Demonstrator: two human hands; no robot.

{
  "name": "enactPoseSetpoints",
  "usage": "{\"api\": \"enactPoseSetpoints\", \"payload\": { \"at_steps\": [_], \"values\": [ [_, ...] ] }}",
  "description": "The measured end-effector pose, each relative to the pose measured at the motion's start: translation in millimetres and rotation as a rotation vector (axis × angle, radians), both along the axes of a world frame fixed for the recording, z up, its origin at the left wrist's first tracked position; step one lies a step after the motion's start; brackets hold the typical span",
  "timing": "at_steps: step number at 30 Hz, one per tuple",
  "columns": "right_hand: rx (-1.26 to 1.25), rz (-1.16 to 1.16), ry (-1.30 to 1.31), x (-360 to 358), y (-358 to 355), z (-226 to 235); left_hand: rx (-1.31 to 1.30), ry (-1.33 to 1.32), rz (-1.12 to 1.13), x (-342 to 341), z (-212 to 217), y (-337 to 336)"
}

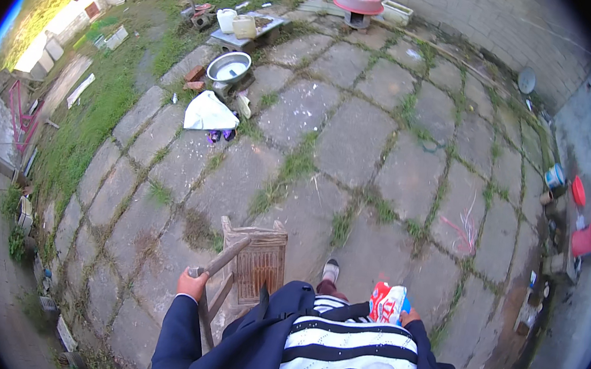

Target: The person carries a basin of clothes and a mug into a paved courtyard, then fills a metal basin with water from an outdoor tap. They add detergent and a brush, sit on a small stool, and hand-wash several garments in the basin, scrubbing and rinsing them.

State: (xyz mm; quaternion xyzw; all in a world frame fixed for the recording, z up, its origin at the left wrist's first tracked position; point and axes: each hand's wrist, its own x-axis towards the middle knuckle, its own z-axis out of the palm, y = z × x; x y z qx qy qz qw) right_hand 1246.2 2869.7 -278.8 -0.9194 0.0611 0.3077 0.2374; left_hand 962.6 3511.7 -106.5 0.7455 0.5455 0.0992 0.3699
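While the left hand (192, 286) has its grip closed on a wooden chair (250, 263), the right hand (408, 317) clamps a colourful packet (388, 302).

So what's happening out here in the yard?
A person stands on a stone-paved yard with grass in the joints. Their left hand grips the back of a small wooden chair, which is tipped over at an angle. Their right hand holds a red, white and blue packet at waist height. Farther off lie a metal basin and a white sack.
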Motion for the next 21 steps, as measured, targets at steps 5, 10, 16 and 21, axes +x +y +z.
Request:
{"api": "enactPoseSetpoints", "payload": {
  "at_steps": [5, 10, 16, 21],
  "values": [
    [-0.121, 0.205, 0.165, 155.0, 130.2, 68.5, -0.021, 0.012, 0.077, 96.0, 26.4, 19.0],
    [-0.144, 0.291, 0.143, 316.0, 183.4, 85.7, -0.063, -0.062, 0.138, 234.6, 25.4, 67.1],
    [-0.118, 0.301, 0.038, 499.3, 275.7, 82.1, -0.096, -0.006, 0.179, 358.6, -24.0, 146.6],
    [-0.078, 0.305, 0.056, 630.4, 352.8, 78.6, -0.120, 0.120, 0.239, 459.5, -12.8, 199.8]
  ]
}}
